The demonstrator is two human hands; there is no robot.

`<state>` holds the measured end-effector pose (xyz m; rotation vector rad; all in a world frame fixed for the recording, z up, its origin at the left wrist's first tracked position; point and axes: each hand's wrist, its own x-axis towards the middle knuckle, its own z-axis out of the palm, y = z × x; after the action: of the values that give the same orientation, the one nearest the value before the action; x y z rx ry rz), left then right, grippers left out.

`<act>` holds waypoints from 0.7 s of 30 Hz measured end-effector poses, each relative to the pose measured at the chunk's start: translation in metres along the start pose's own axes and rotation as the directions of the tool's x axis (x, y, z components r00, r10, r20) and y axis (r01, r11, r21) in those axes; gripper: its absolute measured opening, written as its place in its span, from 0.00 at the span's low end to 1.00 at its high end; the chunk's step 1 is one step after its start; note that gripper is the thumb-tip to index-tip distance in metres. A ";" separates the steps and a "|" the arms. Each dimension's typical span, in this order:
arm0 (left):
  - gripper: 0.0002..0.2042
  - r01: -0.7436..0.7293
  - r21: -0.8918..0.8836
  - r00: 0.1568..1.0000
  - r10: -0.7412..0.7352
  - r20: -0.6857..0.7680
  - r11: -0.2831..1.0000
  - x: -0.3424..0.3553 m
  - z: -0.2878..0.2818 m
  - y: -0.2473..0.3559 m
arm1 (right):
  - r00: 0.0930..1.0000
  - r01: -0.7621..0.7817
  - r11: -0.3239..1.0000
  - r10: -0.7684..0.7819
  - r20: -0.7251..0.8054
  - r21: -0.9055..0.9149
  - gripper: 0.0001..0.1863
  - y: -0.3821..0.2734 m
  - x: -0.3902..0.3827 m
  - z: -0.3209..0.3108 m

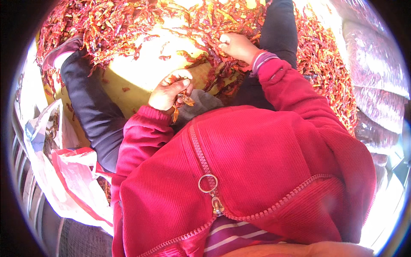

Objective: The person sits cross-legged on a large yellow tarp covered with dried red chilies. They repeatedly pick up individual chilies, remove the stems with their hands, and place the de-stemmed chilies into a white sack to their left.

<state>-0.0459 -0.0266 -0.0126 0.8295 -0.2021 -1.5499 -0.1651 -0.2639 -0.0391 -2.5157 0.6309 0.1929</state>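
Dried red chillies (102, 21) lie in a wide heap over a yellow sheet (117, 96), partly washed out by bright sunlight. My left hand (170, 89) is closed around a few shrivelled orange-brown chillies (184, 102), which dangle below the fingers, just above my lap and a grey cloth (199, 107). My right hand (237, 48) reaches into the heap at upper right, fingers curled in at the edge of the chillies; what the fingertips grip, if anything, is too small to make out.
My dark-trousered legs (92, 107) are spread either side of the work area. A white, red and blue plastic bag (75, 184) is at left, near metal bars (30, 184). Bulging clear plastic sacks (374, 68) line the right edge.
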 end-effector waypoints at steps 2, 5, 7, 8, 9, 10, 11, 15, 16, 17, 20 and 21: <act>0.03 -0.037 -0.045 0.999 0.036 -0.023 0.998 0.001 -0.004 -0.001 | 1.000 0.030 0.983 -0.030 -0.004 0.184 0.13 -0.001 0.001 -0.006; 0.02 -0.044 -0.043 0.998 0.041 -0.056 0.998 0.006 -0.005 -0.001 | 0.981 0.137 0.983 -0.118 -0.153 0.125 0.12 -0.006 -0.005 -0.016; 0.04 -0.031 0.040 0.993 0.035 -0.109 0.999 0.004 -0.003 -0.005 | 0.972 0.166 0.986 -0.158 -0.174 0.032 0.08 -0.026 -0.015 -0.027; 0.05 -0.016 0.109 0.988 0.033 -0.152 0.994 0.003 -0.001 -0.006 | 0.991 0.113 0.989 -0.104 -0.090 0.100 0.08 -0.039 -0.019 -0.029; 0.07 -0.001 0.179 0.982 0.035 -0.187 0.984 0.002 0.001 -0.007 | 0.994 0.106 0.984 -0.106 -0.009 0.144 0.08 -0.055 -0.026 -0.030; 0.08 -0.051 0.250 0.979 0.098 -0.179 0.967 0.003 0.004 -0.012 | 0.992 0.093 0.978 -0.108 0.071 0.185 0.07 -0.069 -0.033 -0.029; 0.10 -0.101 0.318 0.972 0.161 -0.168 0.943 0.005 0.008 -0.019 | 0.978 0.147 0.972 -0.171 0.121 0.181 0.07 -0.077 -0.037 -0.020; 0.13 -0.063 0.541 0.983 0.145 -0.110 0.839 0.003 0.008 -0.021 | 0.935 0.202 0.930 -0.277 0.221 0.307 0.08 -0.111 -0.048 -0.019; 0.14 -0.037 0.590 0.988 0.120 -0.102 0.807 0.002 0.007 -0.021 | 0.935 0.197 0.929 -0.275 0.226 0.313 0.08 -0.110 -0.047 -0.016; 0.14 -0.060 0.627 0.972 0.189 -0.141 0.777 0.003 0.005 -0.028 | 0.934 0.193 0.928 -0.273 0.231 0.318 0.08 -0.106 -0.045 -0.011; 0.13 0.057 0.525 0.994 0.003 -0.113 0.849 -0.001 0.013 -0.015 | 0.939 0.188 0.901 -0.281 0.196 0.392 0.10 -0.095 -0.045 0.003; 0.13 0.074 0.541 0.993 -0.011 -0.118 0.838 0.000 0.010 -0.016 | 0.940 0.198 0.885 -0.294 0.175 0.422 0.11 -0.094 -0.041 0.003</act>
<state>-0.0648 -0.0274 -0.0147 1.3736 -0.5679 -1.4984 -0.1565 -0.1756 0.0124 -2.1071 0.2181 0.2365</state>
